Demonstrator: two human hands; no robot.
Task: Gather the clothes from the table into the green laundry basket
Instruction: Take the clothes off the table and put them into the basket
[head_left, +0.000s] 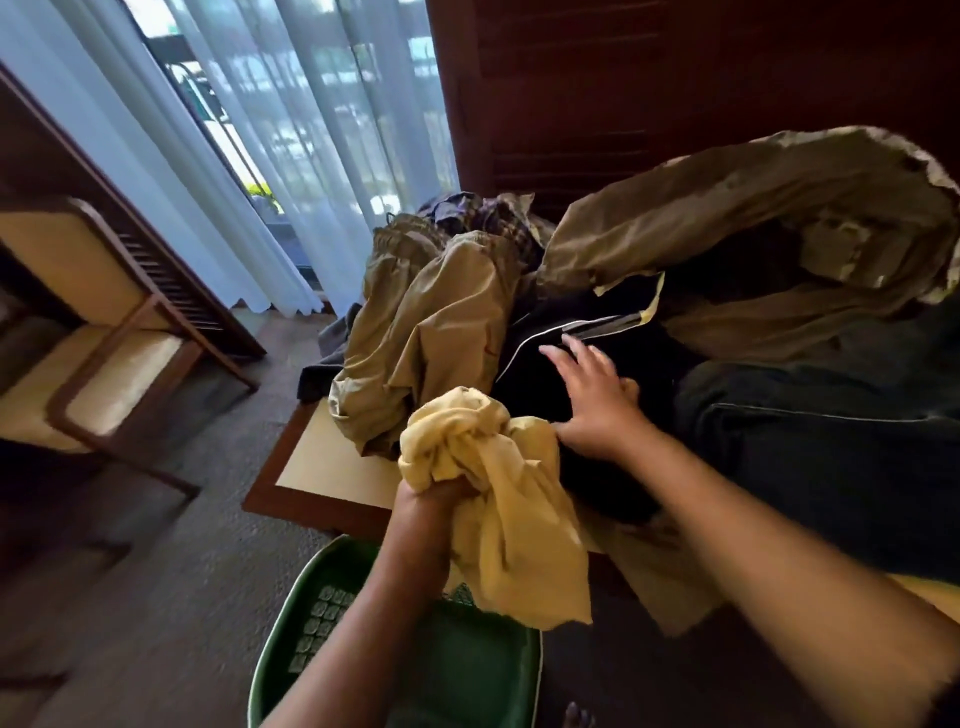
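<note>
My left hand (434, 501) grips a bunched pale yellow garment (498, 499), which hangs over the near table edge above the green laundry basket (311, 618) on the floor. My right hand (592, 400) lies with spread fingers on a black garment with white piping (561, 343). Around it the wooden table (322, 462) carries a heap: khaki trousers (415, 338), a large olive-brown cloth (753, 218), a plaid piece (483, 213) at the back and dark jeans (831, 431) on the right.
A wooden armchair with cream cushions (104, 332) stands to the left on the grey carpet (171, 571). Sheer white curtains (249, 145) cover the window behind. A dark wooden louvred panel (675, 78) rises behind the table.
</note>
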